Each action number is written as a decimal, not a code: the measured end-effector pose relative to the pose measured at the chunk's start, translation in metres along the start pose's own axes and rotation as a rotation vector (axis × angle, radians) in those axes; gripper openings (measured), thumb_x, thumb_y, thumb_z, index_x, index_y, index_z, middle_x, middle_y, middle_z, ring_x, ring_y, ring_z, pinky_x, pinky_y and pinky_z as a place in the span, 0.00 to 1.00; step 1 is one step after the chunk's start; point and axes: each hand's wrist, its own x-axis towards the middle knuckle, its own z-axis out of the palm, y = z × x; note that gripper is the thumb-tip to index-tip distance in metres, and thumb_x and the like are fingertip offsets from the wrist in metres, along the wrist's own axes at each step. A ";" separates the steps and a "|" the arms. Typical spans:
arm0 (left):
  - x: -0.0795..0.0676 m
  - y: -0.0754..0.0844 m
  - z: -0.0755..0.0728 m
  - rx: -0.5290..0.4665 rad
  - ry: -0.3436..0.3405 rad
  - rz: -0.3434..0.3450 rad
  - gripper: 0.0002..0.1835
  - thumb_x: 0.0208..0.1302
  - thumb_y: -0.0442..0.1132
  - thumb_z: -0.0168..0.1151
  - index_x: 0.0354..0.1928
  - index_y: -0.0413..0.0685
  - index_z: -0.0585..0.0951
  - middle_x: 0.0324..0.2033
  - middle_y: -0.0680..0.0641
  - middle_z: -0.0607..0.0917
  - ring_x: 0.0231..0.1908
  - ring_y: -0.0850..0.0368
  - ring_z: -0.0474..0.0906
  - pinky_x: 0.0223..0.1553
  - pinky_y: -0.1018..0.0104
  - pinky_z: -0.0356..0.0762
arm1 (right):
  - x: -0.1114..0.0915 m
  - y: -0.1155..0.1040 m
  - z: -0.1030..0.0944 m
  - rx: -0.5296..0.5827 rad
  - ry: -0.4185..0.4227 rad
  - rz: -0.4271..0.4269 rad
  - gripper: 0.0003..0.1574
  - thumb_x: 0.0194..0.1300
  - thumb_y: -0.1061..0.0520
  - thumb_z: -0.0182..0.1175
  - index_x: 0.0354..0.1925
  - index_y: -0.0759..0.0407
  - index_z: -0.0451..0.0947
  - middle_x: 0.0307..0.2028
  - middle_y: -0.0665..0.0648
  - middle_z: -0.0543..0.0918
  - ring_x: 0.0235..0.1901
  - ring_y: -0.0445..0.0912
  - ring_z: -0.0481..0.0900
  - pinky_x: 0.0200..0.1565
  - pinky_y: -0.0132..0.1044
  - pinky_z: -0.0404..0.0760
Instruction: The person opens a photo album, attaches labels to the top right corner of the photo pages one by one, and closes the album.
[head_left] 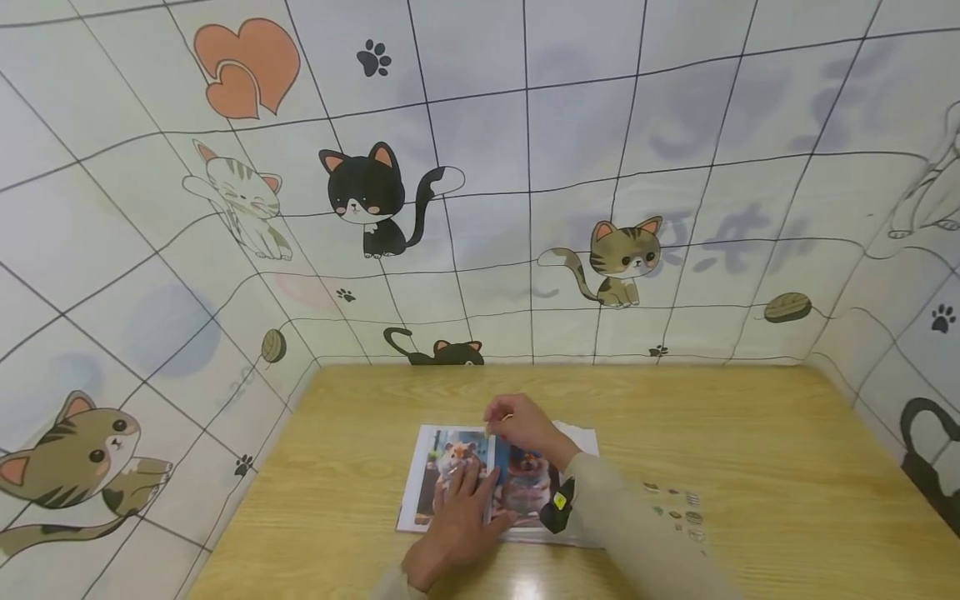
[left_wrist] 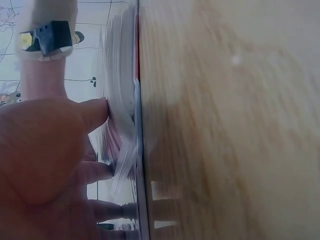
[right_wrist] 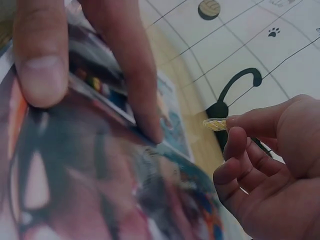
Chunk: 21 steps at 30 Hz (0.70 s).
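An open photo album (head_left: 408, 500) lies on the table, with an animal picture on each facing page. My left hand (head_left: 461, 517) rests on it near the fold, fingers spread over the left page's hamster picture (head_left: 455, 454). In the left wrist view, the thumb touches the edges of the album's clear pages (left_wrist: 117, 65). Above the top of the fold, my right hand (head_left: 527, 429) pinches a small yellow sticker (right_wrist: 216, 124) with a clear border between thumb and index finger. The sticker is apart from the page. My right forearm covers part of the right page.
Several small stickers (head_left: 676, 515) lie on the wooden table (head_left: 787, 467) right of the album, apparently on a clear sheet partly hidden by the right sleeve. A cat-patterned cloth (head_left: 495, 208) hangs behind the table and along both sides.
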 end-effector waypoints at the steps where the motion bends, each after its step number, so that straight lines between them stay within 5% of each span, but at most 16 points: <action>1: 0.000 0.000 0.000 0.007 0.001 0.000 0.40 0.67 0.64 0.55 0.74 0.51 0.64 0.74 0.35 0.57 0.74 0.33 0.49 0.64 0.24 0.49 | 0.002 0.002 0.002 -0.003 0.003 0.011 0.06 0.66 0.69 0.59 0.41 0.70 0.78 0.33 0.63 0.81 0.30 0.64 0.79 0.28 0.38 0.76; 11: 0.001 0.001 -0.001 0.019 -0.016 -0.017 0.40 0.67 0.65 0.54 0.75 0.51 0.63 0.75 0.36 0.57 0.74 0.34 0.49 0.66 0.25 0.47 | 0.016 0.017 0.011 -0.028 0.031 0.085 0.07 0.62 0.69 0.61 0.41 0.68 0.79 0.30 0.56 0.82 0.17 0.42 0.72 0.24 0.33 0.74; 21: 0.002 0.001 -0.003 0.028 -0.049 -0.026 0.41 0.67 0.65 0.54 0.75 0.51 0.62 0.75 0.37 0.56 0.74 0.34 0.49 0.66 0.25 0.47 | 0.020 0.025 0.015 -0.164 0.074 0.050 0.05 0.59 0.66 0.64 0.36 0.61 0.81 0.29 0.51 0.83 0.32 0.43 0.77 0.39 0.39 0.75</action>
